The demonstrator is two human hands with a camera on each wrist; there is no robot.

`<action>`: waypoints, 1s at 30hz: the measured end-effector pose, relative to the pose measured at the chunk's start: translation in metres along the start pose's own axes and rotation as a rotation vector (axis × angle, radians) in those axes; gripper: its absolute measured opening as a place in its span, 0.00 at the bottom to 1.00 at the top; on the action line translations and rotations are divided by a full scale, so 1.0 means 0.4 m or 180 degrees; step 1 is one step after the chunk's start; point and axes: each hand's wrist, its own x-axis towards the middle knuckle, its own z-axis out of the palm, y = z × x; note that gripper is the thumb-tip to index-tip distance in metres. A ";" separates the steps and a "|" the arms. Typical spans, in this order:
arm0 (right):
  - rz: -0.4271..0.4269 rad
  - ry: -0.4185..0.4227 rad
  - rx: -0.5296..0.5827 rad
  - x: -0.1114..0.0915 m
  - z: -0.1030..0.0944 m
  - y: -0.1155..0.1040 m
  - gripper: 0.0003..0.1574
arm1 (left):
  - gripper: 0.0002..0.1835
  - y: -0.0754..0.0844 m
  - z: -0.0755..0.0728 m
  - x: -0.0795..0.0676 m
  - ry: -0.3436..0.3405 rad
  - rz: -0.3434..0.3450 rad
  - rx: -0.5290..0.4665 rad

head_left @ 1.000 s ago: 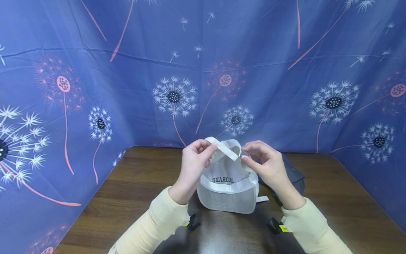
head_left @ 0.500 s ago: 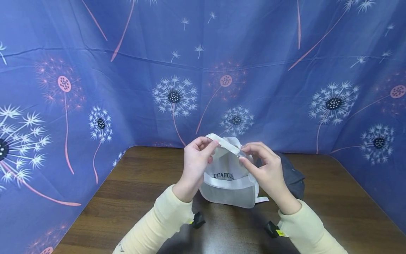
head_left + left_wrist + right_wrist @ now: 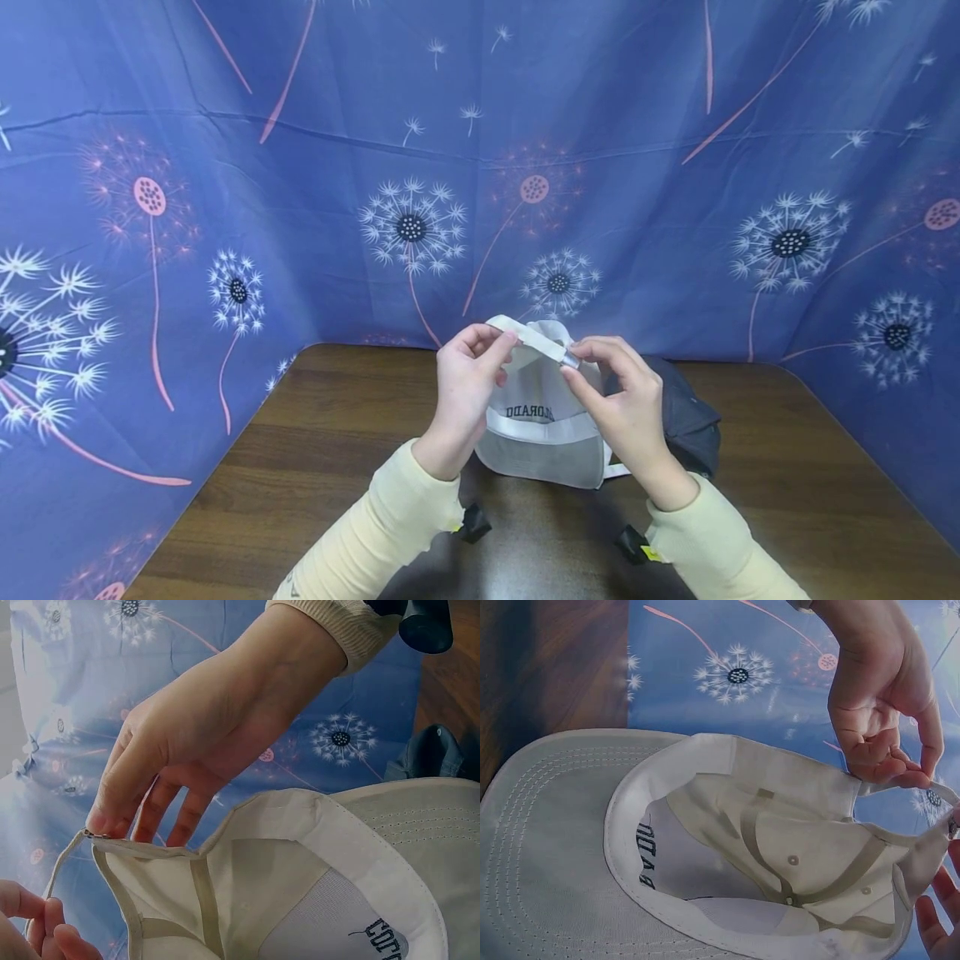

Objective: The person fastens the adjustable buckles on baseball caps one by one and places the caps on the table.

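Note:
A pale beige cap (image 3: 536, 387) is held up over the table, brim (image 3: 540, 462) toward me and inside facing me, with reversed dark lettering showing. My left hand (image 3: 465, 379) pinches its white back strap (image 3: 534, 340) between thumb and forefinger. At the strap's other end, my right hand (image 3: 622, 379) pinches a small metal buckle (image 3: 572, 360), and strap and buckle meet there. The left wrist view shows the right hand (image 3: 202, 731) at the buckle on the cap's rear edge. In the right wrist view the left hand (image 3: 885, 697) grips the strap.
Behind my right hand lies a dark grey fabric item, likely another cap (image 3: 686, 417), on the brown wooden table (image 3: 330, 425). A blue dandelion-print cloth (image 3: 480, 167) hangs behind the table and along its sides. A white strap end (image 3: 617, 470) sticks out beside the brim.
The strap has swung up and now runs straight to the buckle instead of crossing beside it. My right hand has shifted slightly left, and the brim has risen a little.

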 end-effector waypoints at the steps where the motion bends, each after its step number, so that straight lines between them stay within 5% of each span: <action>1: -0.0003 0.0004 -0.0005 0.001 0.001 -0.003 0.17 | 0.05 -0.001 0.000 0.000 -0.0002 0.0009 -0.0007; 17: -0.0106 0.0046 -0.0008 0.003 0.006 -0.001 0.16 | 0.04 0.000 0.006 -0.010 0.0053 -0.0028 -0.0108; 30: -0.0179 -0.0021 -0.0021 0.001 0.011 -0.005 0.16 | 0.07 -0.008 0.017 -0.032 -0.0304 -0.0409 -0.0094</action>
